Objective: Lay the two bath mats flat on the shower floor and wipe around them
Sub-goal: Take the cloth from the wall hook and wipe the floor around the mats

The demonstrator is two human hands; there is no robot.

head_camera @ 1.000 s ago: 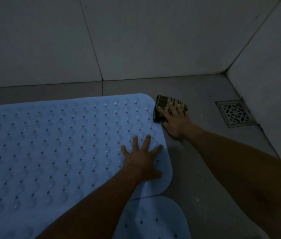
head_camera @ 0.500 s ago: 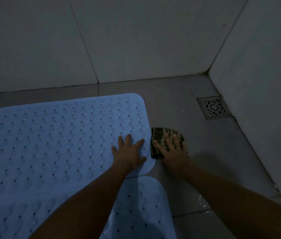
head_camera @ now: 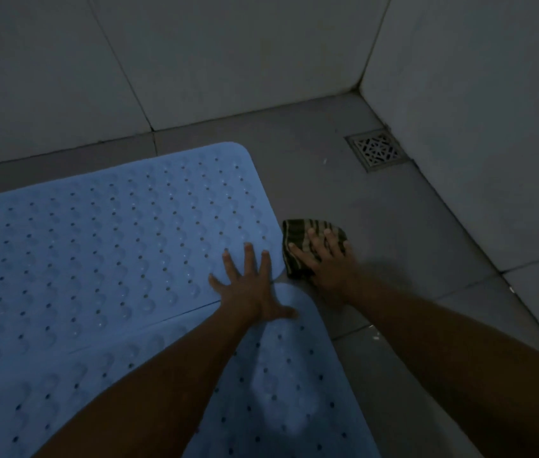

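The left hand (head_camera: 255,289) pressed flat, fingers spread, on the far perforated blue rubber mat (head_camera: 103,246); the right hand (head_camera: 327,262), fingers straight and apart, pressed a folded dark striped cloth (head_camera: 298,233) onto the grey tiled floor (head_camera: 377,226).

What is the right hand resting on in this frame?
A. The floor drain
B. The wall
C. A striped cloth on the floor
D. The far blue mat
C: the right hand lies flat with spread fingers on the striped cloth, on the floor beside the mat's edge.
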